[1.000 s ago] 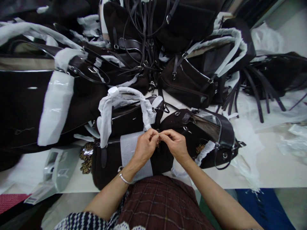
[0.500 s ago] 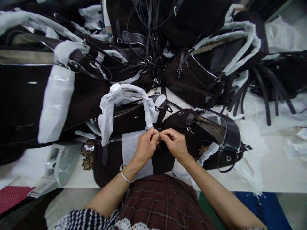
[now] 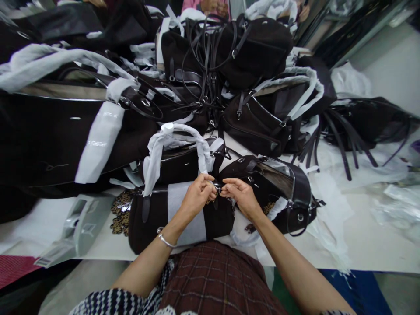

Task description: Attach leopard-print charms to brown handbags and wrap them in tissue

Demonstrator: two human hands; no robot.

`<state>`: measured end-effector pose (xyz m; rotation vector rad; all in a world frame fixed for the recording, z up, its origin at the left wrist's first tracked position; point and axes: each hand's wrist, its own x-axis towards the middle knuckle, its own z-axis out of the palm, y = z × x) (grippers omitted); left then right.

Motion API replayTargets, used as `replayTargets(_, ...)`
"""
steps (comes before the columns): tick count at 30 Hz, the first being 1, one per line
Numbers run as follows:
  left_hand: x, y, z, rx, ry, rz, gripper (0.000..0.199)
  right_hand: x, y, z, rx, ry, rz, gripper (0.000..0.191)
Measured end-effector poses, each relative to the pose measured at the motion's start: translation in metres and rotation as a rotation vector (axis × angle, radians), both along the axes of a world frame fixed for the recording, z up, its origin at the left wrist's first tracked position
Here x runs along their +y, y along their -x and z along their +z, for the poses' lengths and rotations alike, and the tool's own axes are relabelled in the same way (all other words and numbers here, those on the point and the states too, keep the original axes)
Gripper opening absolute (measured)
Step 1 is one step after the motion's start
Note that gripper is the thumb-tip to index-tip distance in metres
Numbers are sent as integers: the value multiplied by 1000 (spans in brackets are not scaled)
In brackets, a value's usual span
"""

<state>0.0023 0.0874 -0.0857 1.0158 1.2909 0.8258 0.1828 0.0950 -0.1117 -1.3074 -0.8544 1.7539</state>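
Note:
A dark brown handbag (image 3: pixel 149 232) lies right in front of me, with a pale grey sheet (image 3: pixel 187 223) wrapped over its middle and handles (image 3: pixel 154 162) covered in white wrapping. Over the bag's top right, my left hand (image 3: pixel 197 194) is closed in a pinch. A bit of leopard-patterned material and shiny metal shows at its fingertips, too small to name. Just across from it, my right hand (image 3: pixel 241 197) has its thumb and fingers drawn together near the same metal piece. Whatever it holds is hidden. A second dark bag (image 3: pixel 282 218) lies open to the right.
Leopard-print pieces (image 3: pixel 121 214) lie left of the handbag, beside a grey-green tape dispenser-like holder (image 3: pixel 85 227). A large dark bag (image 3: pixel 42 140) stands at the left. More bags (image 3: pixel 259 52) and straps crowd the back, where another person's hands (image 3: pixel 215 6) show. Plastic wrapping (image 3: pixel 400 201) lies right.
My hands have come slightly apart, and shiny metal now shows between them. The view has tilted upward, bringing the back bags and another person into sight.

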Motion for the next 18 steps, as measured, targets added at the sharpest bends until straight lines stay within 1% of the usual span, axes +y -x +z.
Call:
replayTargets(2, -3, 7, 5, 71, -46, 7, 30, -1, -4, 2, -54, -5, -33, 38)
replayTargets(4, -6, 22, 17, 217, -172, 78, 31, 3, -9, 8, -161, -51, -42, 40)
replayTargets(6, -8, 46, 32, 448, -369, 254, 26, 15, -9, 20, -289, -151, -27, 40)
replayTargets(8, -8, 76, 44, 707, -572, 460, 24, 34, -1, 35, -426, -305, 14, 40)
replayTargets(9, -7, 90, 48, 820, -647, 532, 25, 46, 6, 43, -495, -392, 43, 41)
replayTargets(10, -6, 104, 50, 910, -692, 571, 29, 59, 16, 50, -562, -479, 77, 45)
replayTargets(12, -2, 125, 50, 1020, -710, 565, 38, 86, 42, 64, -682, -624, 137, 59)
replayTargets(14, 0, 136, 48, 1055, -694, 515, 44, 113, 70, 72, -774, -687, 186, 77)
replayTargets(16, -2, 139, 46, 1043, -685, 493, 48, 134, 94, 73, -829, -642, 239, 87)
replayTargets(18, -9, 140, 44, 996, -666, 505, 52, 148, 111, 70, -840, -546, 279, 84)
